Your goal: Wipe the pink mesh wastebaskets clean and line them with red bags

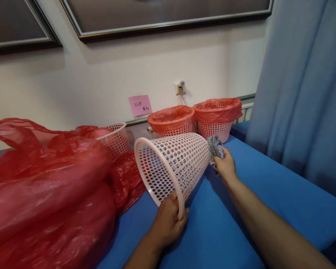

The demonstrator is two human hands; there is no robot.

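Observation:
A pale pink perforated plastic basket (173,162) lies on its side on the blue surface (268,194), its mouth facing left and toward me. My left hand (168,222) grips the lower rim of the basket, fingers curled over the edge. My right hand (226,164) is closed on a grey cloth (215,146) and presses it against the basket's bottom end.
A heap of red plastic bags (44,186) covers the left side. Behind it stands a third basket (116,140) partly draped in red plastic. Two baskets lined with red bags (172,121) (217,112) stand by the wall. A blue curtain (305,93) hangs at right.

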